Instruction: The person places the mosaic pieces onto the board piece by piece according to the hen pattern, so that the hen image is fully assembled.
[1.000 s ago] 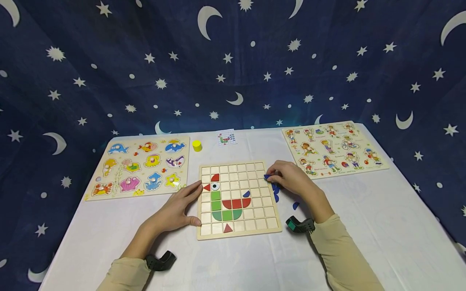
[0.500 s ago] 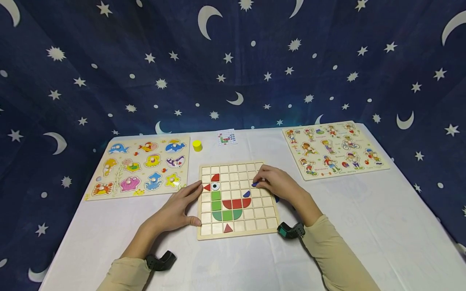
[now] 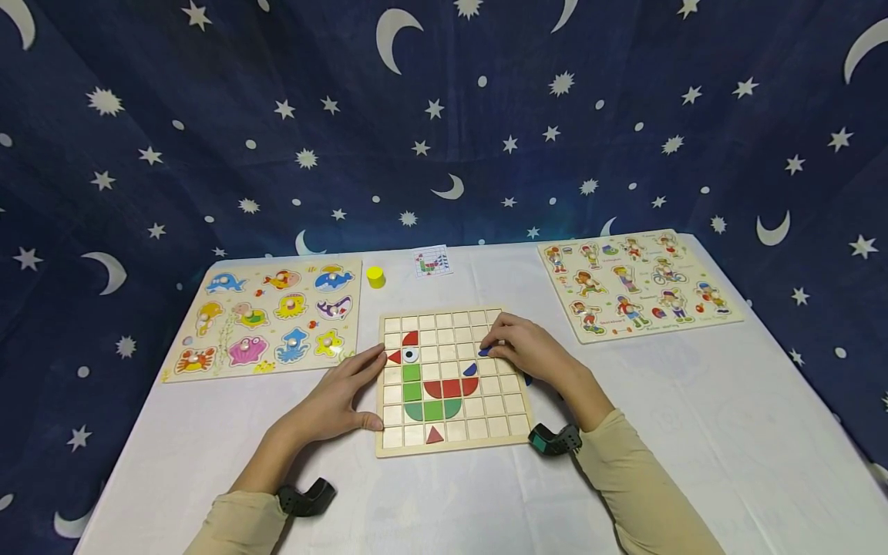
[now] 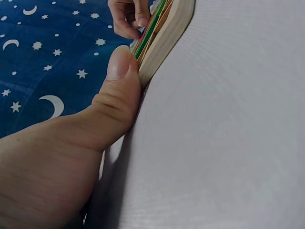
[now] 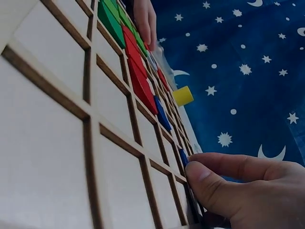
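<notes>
A wooden grid board (image 3: pixel 496 405) lies on the white table, bearing a bird-like figure of green, red and blue pieces with a round eye piece (image 3: pixel 410 354). Along the board's left edge rests my left hand (image 3: pixel 336 401), thumb and fingers spread; in the left wrist view its straight thumb (image 4: pixel 119 71) is against the wooden rim. Over the upper right cells, my right hand (image 3: pixel 530 351) pinches a small blue curved piece (image 3: pixel 483 352) between thumb and finger, low in a cell. Another blue piece (image 3: pixel 470 370) sits just left of it, above the red row (image 3: pixel 451 388).
Peeking out beside the right wrist is a loose blue piece (image 3: pixel 529 380). A sea-animal puzzle (image 3: pixel 236 308) lies at left, a children-figure puzzle (image 3: pixel 603 285) at right. Behind the board are a yellow cylinder (image 3: pixel 375 277) and a small pattern card (image 3: pixel 432 262).
The right hand has moved left from beside the board's right edge onto the grid, bringing the blue piece to a cell. In the last half second it has barely moved. The left hand stays put.
</notes>
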### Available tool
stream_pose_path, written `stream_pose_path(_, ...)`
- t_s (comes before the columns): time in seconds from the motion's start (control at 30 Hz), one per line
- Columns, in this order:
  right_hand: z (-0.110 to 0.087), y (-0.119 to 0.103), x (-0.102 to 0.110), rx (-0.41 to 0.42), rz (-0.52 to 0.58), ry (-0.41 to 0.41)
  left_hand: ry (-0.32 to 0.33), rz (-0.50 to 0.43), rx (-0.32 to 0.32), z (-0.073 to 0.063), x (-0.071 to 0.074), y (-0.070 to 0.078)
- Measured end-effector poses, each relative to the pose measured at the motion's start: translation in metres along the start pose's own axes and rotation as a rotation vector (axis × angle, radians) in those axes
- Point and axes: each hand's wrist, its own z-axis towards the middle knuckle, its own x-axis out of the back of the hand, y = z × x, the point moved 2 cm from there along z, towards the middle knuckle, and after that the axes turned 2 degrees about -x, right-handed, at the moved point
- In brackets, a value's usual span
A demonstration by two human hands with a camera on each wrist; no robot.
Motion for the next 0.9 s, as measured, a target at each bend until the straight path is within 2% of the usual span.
stream_pose_path(0.17,-0.001,0.006,0.008,-0.025,0.063,-0.001,0.005,-0.004,-0.002,0.000,0.000,0.000)
stream_pose_path(0.33,-0.011,0.027,0.024,-0.129,0.134,-0.007,0.006,-0.005,-0.009,0.000,0.000,0.000)
stream_pose_path(0.5,-0.022,0.046,0.034,-0.201,0.143,-0.102,0.004,-0.004,-0.007,0.000,0.000,-0.001)
stream_pose_path(0.67,-0.027,0.052,0.036,-0.214,0.180,-0.180,0.003,-0.005,-0.005,0.000,-0.001,-0.001)
stream_pose_path(0.9,-0.029,0.049,0.039,-0.202,0.179,-0.223,0.005,0.000,-0.010,0.000,-0.001,-0.002)
